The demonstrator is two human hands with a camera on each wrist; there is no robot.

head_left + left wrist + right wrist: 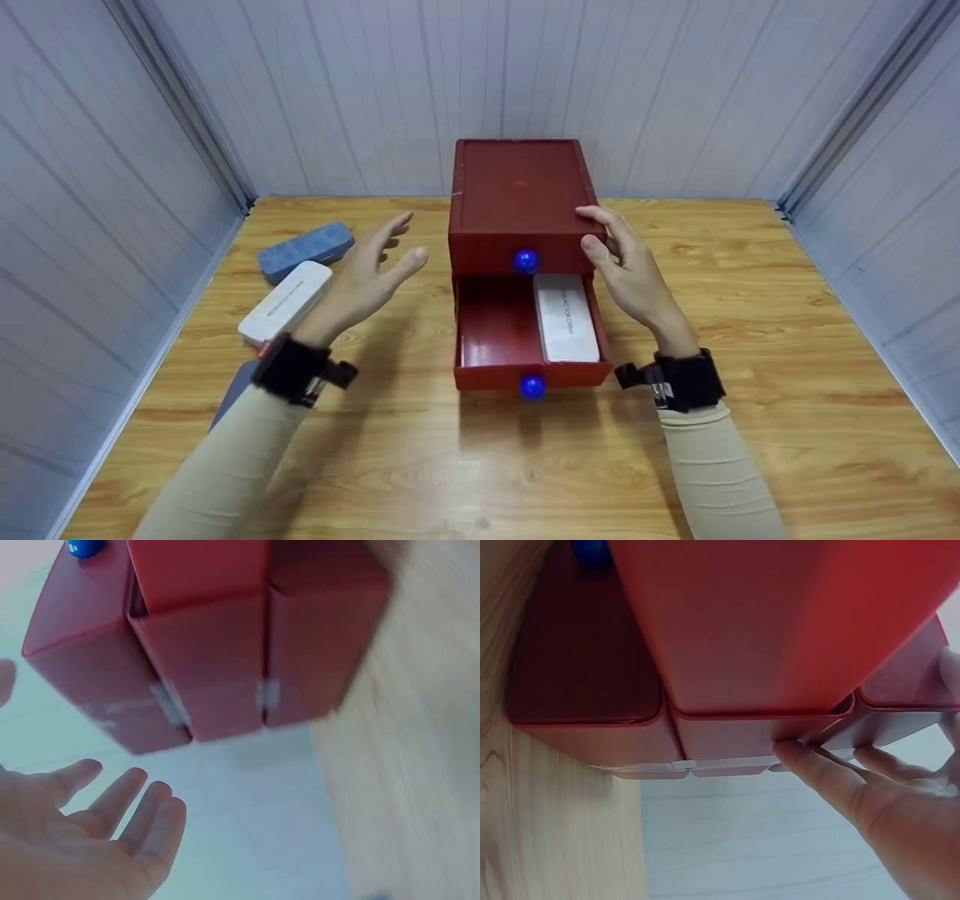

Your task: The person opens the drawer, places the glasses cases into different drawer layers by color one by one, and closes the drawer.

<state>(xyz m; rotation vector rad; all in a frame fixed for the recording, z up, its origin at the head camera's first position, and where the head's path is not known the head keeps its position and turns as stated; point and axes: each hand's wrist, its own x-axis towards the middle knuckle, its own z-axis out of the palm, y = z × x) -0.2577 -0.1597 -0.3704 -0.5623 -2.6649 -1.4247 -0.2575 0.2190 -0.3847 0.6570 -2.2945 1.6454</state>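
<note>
A red drawer unit (pixel 517 187) with blue round knobs stands before me, its middle drawer (pixel 495 330) pulled out. Inside that drawer, along the right wall, lies a white oblong case (pixel 566 319) with printed lettering. My right hand (pixel 630 270) rests against the unit's upper right side; in the right wrist view its fingers (pixel 825 772) touch the side wall. To the left of the unit, my left hand (pixel 360 281) hovers apart from it, fingers spread and holding nothing. The left wrist view shows this hand (pixel 90 840) beside the unit.
Left on the wooden table (pixel 780 315) lie a blue oblong case (pixel 306 251), a white lettered case (pixel 285 300) and a dark flat item (pixel 234 390), partly hidden by the left forearm. Pale panel walls (pixel 360 97) enclose the back and sides.
</note>
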